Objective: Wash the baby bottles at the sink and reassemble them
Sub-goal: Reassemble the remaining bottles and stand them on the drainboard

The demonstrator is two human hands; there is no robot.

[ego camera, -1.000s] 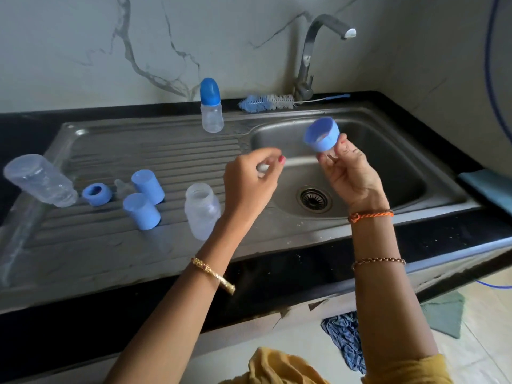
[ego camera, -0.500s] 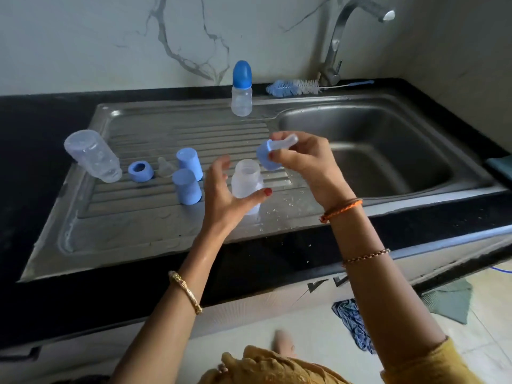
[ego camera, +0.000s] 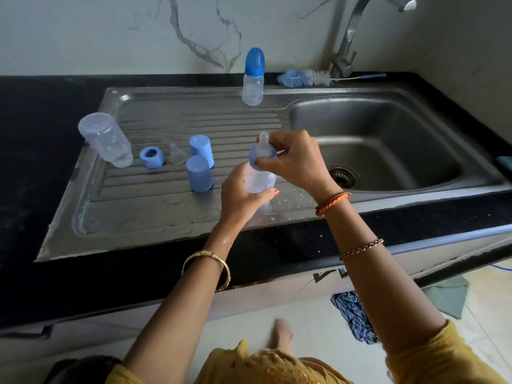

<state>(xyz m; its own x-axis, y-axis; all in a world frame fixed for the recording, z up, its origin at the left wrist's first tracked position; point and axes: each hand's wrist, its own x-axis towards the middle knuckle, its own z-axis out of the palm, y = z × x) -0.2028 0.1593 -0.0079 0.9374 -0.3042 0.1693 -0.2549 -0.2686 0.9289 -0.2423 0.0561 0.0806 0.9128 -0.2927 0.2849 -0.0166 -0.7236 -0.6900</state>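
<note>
My left hand (ego camera: 243, 195) grips a small clear bottle body (ego camera: 260, 180) just above the steel drainboard (ego camera: 155, 217). My right hand (ego camera: 293, 162) holds a blue collar with a clear teat (ego camera: 261, 152) on the bottle's neck. On the drainboard lie a larger clear bottle (ego camera: 106, 139) on its side, a blue collar ring (ego camera: 151, 157), a loose clear teat (ego camera: 177, 154) and two blue caps (ego camera: 201, 146) (ego camera: 199, 174). An assembled bottle with a blue cap (ego camera: 253, 76) stands at the back rim.
The sink basin (ego camera: 388, 151) with its drain (ego camera: 343, 176) lies to the right, under the tap (ego camera: 352, 37). A blue and white bottle brush (ego camera: 307, 77) lies on the back ledge. Black counter surrounds the sink. Cloths (ego camera: 354, 314) lie on the floor.
My left hand has closed round the small bottle and lifted it. My right hand has brought the blue collar with teat from over the basin onto the bottle's neck.
</note>
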